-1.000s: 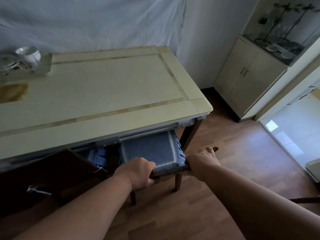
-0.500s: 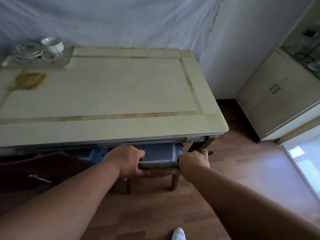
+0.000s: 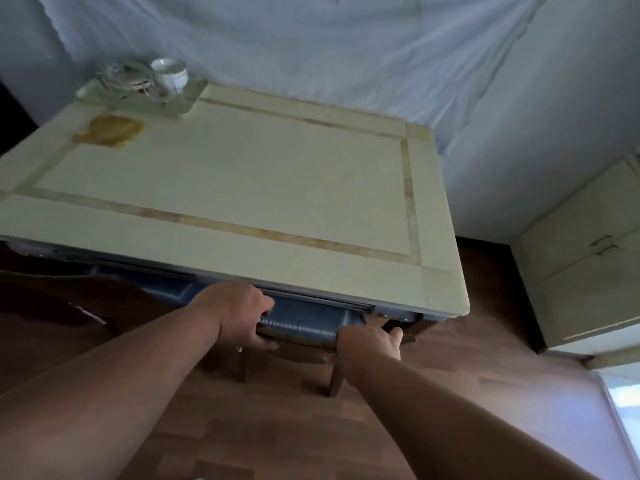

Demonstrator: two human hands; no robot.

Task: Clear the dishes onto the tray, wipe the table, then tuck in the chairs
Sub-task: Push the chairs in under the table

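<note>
A dark wooden chair (image 3: 298, 351) with a blue seat cushion (image 3: 304, 320) sits mostly under the cream table (image 3: 242, 188), at its near right end. My left hand (image 3: 239, 317) grips the seat's front edge on the left. On the seat's right edge rests my right hand (image 3: 370, 342), fingers wrapped over the wood. A tray (image 3: 180, 100) at the table's far left corner carries a white cup (image 3: 171, 76) and stacked dishes (image 3: 124, 77). Near it a yellow cloth (image 3: 110, 129) lies flat.
A second dark chair (image 3: 69, 299) stands at the left, partly under the table. Cream cabinets (image 3: 588, 258) line the right wall. Wood floor runs around the table, with a pale sheet (image 3: 311, 46) hanging behind it.
The chair has slid further under the table with both hands on its seat; less of the blue cushion shows. My view has swung left and tilted.
</note>
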